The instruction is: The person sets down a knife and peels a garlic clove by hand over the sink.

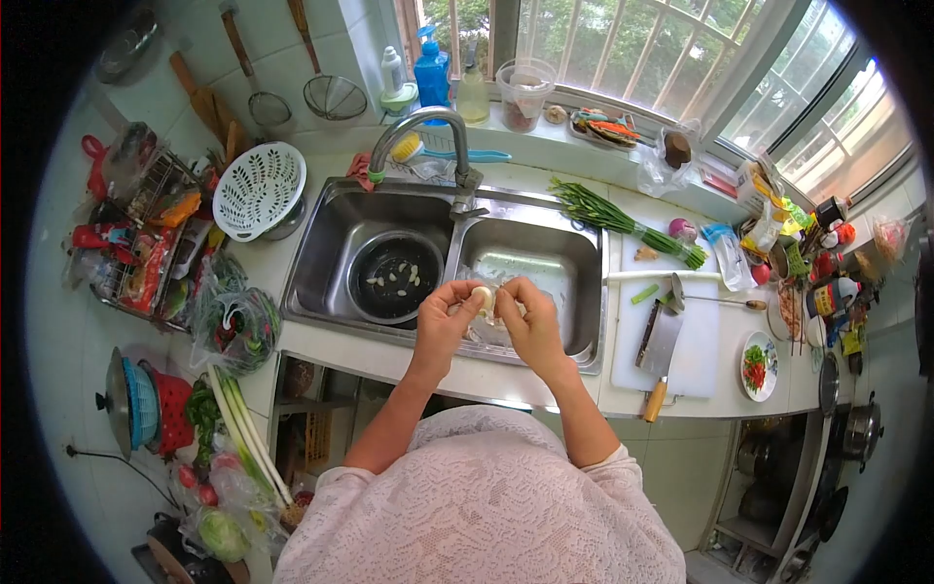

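Head view shows two bare hands meeting near the centre of the frame, above the lower edge of the double sink (455, 255). Between their fingertips is one pale garlic clove (483, 295). The left hand (445, 326) is clamped on it, with the thumb and the index finger on its left side. The right hand (531, 321) has its fingertips together, just at the right edge of the clove; whether they pinch the clove itself or only some thin skin, I cannot tell. The long axis of the clove seems to stand roughly up and down in the frame, so each hand meets it from the side.

From the hands, the dark bowl (360, 265) lies to the left and a little higher in the frame, inside the left basin. It is nearer to the left hand than to the right hand. Several pale cloves (393, 277) lie spread in it. Below the fingers, in the right basin (589, 277), there are whitish scraps (489, 334), partly hidden by the hands.

On the bench (321, 341), at right of the frame, a cleaver (664, 339) rests on the white board (697, 355), well apart from both hands.
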`<state>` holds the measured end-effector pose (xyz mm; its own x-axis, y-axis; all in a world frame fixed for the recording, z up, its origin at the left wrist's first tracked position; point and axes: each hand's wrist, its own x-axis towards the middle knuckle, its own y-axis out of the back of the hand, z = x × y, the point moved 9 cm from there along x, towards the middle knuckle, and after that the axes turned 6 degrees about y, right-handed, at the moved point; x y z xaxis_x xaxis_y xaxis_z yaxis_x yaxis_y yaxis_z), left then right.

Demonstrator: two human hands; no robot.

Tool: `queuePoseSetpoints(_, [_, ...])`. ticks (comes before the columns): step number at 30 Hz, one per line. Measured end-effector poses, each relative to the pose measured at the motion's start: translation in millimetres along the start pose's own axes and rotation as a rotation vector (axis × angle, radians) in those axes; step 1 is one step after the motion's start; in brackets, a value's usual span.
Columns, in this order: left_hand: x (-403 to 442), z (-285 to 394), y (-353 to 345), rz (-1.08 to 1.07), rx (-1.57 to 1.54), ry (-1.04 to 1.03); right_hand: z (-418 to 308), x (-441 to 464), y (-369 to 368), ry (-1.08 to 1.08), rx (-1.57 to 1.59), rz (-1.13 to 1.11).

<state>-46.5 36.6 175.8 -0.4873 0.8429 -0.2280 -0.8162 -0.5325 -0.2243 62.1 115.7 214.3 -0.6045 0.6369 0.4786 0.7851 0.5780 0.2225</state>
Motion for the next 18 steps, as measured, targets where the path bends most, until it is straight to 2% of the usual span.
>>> queuePoseSetpoints(6, [3,0,11,0.050,-0.122,-0.009,37,-4,8,-0.246,0.147,0.078])
queuePoseSetpoints(9, [4,0,12,0.084,-0.171,-0.019,22,-1,3,-0.176,0.269,0.104])
queuePoseSetpoints(11, [5,-1,13,0.073,-0.181,-0.017,-9,5,-2,0.119,-0.109,-0.017])
queuePoseSetpoints(18, [5,2,9,0.105,-0.028,-0.086,-25,6,1,0.241,-0.266,0.042])
